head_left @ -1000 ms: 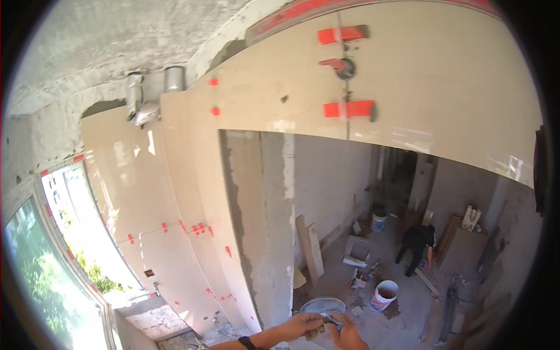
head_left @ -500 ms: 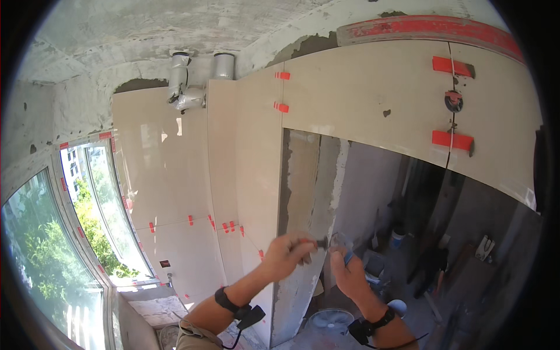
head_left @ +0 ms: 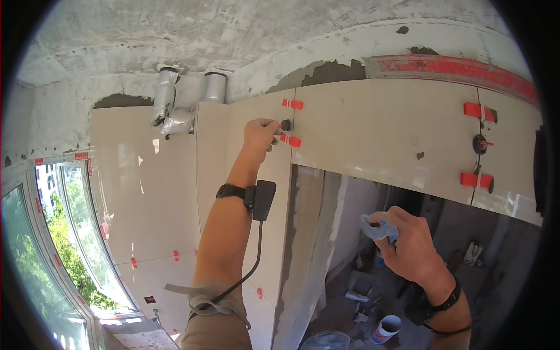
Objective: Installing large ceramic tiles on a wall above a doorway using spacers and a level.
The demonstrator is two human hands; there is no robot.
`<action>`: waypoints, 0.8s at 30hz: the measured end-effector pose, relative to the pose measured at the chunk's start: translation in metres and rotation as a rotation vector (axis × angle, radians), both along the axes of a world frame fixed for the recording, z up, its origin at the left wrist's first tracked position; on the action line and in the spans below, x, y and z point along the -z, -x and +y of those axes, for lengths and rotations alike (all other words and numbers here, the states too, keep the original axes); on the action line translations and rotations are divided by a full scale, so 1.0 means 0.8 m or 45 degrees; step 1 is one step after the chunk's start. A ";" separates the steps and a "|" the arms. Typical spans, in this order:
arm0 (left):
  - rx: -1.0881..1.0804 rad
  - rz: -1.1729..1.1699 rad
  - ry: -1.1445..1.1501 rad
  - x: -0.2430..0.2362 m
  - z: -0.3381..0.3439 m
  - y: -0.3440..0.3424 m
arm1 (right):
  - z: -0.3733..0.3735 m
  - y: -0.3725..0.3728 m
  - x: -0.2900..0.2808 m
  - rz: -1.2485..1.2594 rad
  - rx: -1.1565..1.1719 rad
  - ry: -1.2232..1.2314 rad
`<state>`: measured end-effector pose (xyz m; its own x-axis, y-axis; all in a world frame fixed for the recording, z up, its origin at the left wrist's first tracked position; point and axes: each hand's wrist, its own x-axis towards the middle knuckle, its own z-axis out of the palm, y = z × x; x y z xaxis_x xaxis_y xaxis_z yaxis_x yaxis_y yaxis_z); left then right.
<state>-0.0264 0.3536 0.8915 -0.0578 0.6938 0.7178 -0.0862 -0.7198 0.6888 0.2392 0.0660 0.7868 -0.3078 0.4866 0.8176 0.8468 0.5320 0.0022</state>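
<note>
My left hand (head_left: 261,137) is raised to the upper wall. Its fingertips are closed on a small tile leveler (head_left: 285,125) with a dark round cap and a bit of red. This sits at the vertical tile seam, between an upper red wedge (head_left: 293,104) and a lower red wedge (head_left: 291,140). Lower and to the right, before the dark doorway, my right hand (head_left: 411,245) grips a crumpled, translucent bluish plastic bag (head_left: 379,227). Another round leveler (head_left: 480,144), black with a red pin, is on the right-hand seam between two more red wedges.
A long red straight bar (head_left: 455,76) lies along the tiles' top edge. Silvery pipes (head_left: 175,121) stick out at the upper left, near a window (head_left: 76,227). Through the doorway, a bucket (head_left: 386,329) and a fan (head_left: 325,341) stand on the floor.
My left hand has gone up to the tile seam with the small dark leveler. My right hand has moved apart from it, right and slightly up, still holding the plastic. The view has shifted.
</note>
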 end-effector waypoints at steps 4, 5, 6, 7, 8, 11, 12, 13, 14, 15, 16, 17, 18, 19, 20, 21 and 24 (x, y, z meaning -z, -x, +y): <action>-0.010 -0.010 -0.022 0.000 0.009 -0.009 | 0.011 0.005 -0.018 -0.289 0.134 -0.192; -0.010 -0.005 -0.045 0.000 0.008 -0.010 | 0.014 0.007 -0.022 -0.291 0.142 -0.197; -0.010 0.000 -0.071 0.000 0.009 -0.010 | 0.017 0.008 -0.025 -0.307 0.162 -0.208; -0.004 -0.001 -0.078 0.000 0.009 -0.010 | 0.019 0.009 -0.027 -0.323 0.181 -0.218; -0.049 0.047 -0.119 0.000 0.009 -0.010 | 0.023 0.010 -0.028 -0.323 0.188 -0.224; -0.178 0.119 -0.217 -0.001 0.009 -0.007 | 0.036 0.014 -0.029 -0.317 0.194 -0.223; -0.245 0.142 -0.265 0.000 0.008 -0.010 | 0.038 0.014 -0.029 -0.314 0.186 -0.227; -0.241 0.146 -0.269 0.000 0.006 -0.014 | 0.041 0.014 -0.029 -0.311 0.178 -0.230; -0.217 0.145 -0.265 0.001 0.005 -0.017 | 0.043 0.013 -0.028 -0.307 0.183 -0.232; -0.203 0.143 -0.260 0.001 0.004 -0.015 | 0.046 0.014 -0.027 -0.299 0.176 -0.212; -0.209 0.146 -0.263 0.001 0.013 -0.013 | 0.048 0.015 -0.026 -0.291 0.169 -0.192; -0.294 0.182 -0.365 0.002 0.025 -0.009 | 0.050 0.016 -0.025 -0.287 0.164 -0.196; -0.367 0.220 -0.467 0.000 0.026 -0.011 | 0.050 0.014 -0.023 -0.292 0.163 -0.202; -0.360 0.226 -0.471 0.000 0.027 -0.011 | 0.050 0.011 -0.022 -0.296 0.162 -0.208; -0.341 0.240 -0.476 0.000 0.028 -0.011 | 0.050 0.010 -0.021 -0.289 0.169 -0.209; -0.325 0.257 -0.481 0.000 0.027 -0.009 | 0.050 0.010 -0.020 -0.303 0.162 -0.198; -0.188 0.177 -0.299 0.004 0.023 -0.004 | 0.050 0.008 -0.017 -0.324 0.157 -0.175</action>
